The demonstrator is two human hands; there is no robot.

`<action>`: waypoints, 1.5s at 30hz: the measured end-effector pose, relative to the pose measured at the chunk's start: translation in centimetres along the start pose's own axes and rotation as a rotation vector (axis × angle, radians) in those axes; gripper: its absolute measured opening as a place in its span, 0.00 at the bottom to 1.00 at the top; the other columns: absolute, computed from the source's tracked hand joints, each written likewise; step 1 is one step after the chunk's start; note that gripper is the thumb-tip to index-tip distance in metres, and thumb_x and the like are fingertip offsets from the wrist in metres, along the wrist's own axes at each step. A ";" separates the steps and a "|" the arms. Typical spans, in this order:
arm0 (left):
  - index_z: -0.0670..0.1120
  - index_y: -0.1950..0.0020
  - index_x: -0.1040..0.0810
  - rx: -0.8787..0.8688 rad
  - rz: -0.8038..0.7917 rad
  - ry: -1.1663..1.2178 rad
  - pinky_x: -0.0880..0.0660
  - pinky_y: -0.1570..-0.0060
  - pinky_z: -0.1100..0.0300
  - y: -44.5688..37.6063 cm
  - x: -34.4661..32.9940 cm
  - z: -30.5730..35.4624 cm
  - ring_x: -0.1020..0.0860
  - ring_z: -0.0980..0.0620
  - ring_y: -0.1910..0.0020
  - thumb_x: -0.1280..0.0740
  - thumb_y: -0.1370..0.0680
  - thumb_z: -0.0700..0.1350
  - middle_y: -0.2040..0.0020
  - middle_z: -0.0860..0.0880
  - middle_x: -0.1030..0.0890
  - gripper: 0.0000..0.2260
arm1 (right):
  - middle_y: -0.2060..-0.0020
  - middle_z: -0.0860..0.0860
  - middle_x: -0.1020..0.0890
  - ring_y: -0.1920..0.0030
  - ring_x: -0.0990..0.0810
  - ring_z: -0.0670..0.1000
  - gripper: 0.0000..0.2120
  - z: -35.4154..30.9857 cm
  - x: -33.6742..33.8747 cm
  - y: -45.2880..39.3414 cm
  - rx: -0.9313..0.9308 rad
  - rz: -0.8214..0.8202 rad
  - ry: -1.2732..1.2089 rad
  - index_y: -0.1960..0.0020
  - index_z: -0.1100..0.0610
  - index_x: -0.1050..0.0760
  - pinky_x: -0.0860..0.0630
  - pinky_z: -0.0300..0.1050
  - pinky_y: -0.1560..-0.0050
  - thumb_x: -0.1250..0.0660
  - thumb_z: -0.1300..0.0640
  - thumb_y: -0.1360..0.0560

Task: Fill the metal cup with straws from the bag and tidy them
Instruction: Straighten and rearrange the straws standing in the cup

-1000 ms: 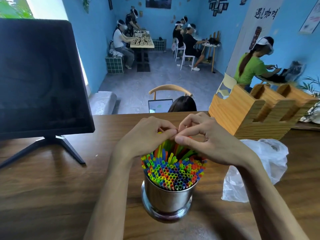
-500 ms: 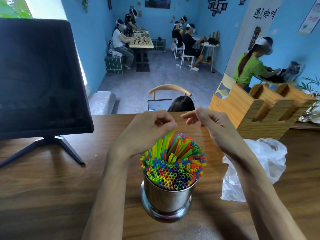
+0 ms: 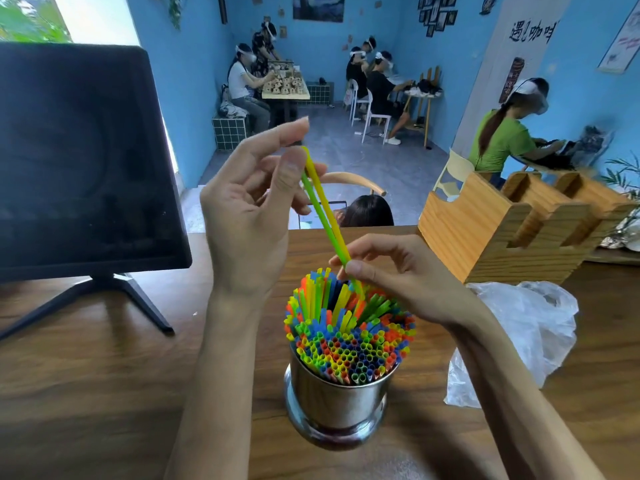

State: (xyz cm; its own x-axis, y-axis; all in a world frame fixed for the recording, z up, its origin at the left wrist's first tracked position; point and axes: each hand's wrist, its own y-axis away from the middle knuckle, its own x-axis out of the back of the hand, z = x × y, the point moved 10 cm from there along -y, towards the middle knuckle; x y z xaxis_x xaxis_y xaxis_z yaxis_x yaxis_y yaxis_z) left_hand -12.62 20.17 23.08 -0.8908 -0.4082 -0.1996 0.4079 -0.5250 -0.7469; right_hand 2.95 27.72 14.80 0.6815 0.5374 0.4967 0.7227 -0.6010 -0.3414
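Since half a second ago, the left hand [image 3: 249,216] has risen above the metal cup [image 3: 337,398], pinching two straws [image 3: 323,209]. Behind the cup's packed bundle, the right hand [image 3: 398,278] pinches them low. Tidying seems underway; next, seat them level among the others.

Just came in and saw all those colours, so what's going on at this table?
A person is tidying straws in a metal cup on the wooden table. The cup is packed full. The left hand pinches the upper end of two raised straws, one yellow, one green, while the right hand pinches them low, just above the bunch. A crumpled plastic bag lies to the right.
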 end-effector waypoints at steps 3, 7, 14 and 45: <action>0.50 0.45 0.16 0.004 0.146 -0.002 0.21 0.62 0.57 0.2 2.0 -0.3 0.16 0.46 0.62 0.29 0.19 0.47 0.60 0.51 0.13 0.05 | 0.53 0.48 0.15 0.48 0.16 0.51 0.07 -0.2 1.4 0.0 0.019 0.081 -0.109 0.45 0.47 0.18 0.22 0.49 0.42 0.34 0.53 0.19; 0.49 0.49 0.15 0.067 0.285 -0.042 0.20 0.63 0.57 0.9 4.1 -1.2 0.17 0.52 0.65 0.27 0.21 0.47 0.61 0.51 0.13 0.03 | 0.63 0.52 0.17 0.63 0.19 0.48 0.09 -0.1 3.5 0.2 0.015 0.212 -0.203 0.46 0.58 0.19 0.24 0.38 0.61 0.32 0.54 0.21; 0.50 0.53 0.14 0.263 0.345 -0.029 0.20 0.66 0.60 2.1 5.4 -3.6 0.17 0.52 0.65 0.25 0.23 0.45 0.59 0.48 0.12 0.01 | 0.63 0.54 0.15 0.68 0.19 0.50 0.07 -0.2 5.0 1.1 -0.025 0.328 -0.332 0.52 0.56 0.16 0.27 0.38 0.69 0.25 0.54 0.28; 0.48 0.61 0.12 0.490 0.063 0.045 0.20 0.66 0.65 3.0 2.9 -5.6 0.14 0.52 0.66 0.20 0.37 0.53 0.64 0.46 0.13 0.11 | 0.68 0.47 0.16 0.65 0.15 0.45 0.03 -0.6 7.1 1.4 -0.026 0.560 -0.851 0.64 0.51 0.14 0.20 0.35 0.61 0.24 0.58 0.34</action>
State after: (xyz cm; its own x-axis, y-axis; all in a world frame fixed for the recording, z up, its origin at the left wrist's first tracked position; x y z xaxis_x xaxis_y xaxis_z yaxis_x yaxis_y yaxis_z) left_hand -15.12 21.53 16.72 -0.8647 -0.4235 -0.2702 0.4978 -0.7943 -0.3482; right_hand 8.75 30.32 18.29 0.7839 0.4111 -0.4654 0.2786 -0.9026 -0.3281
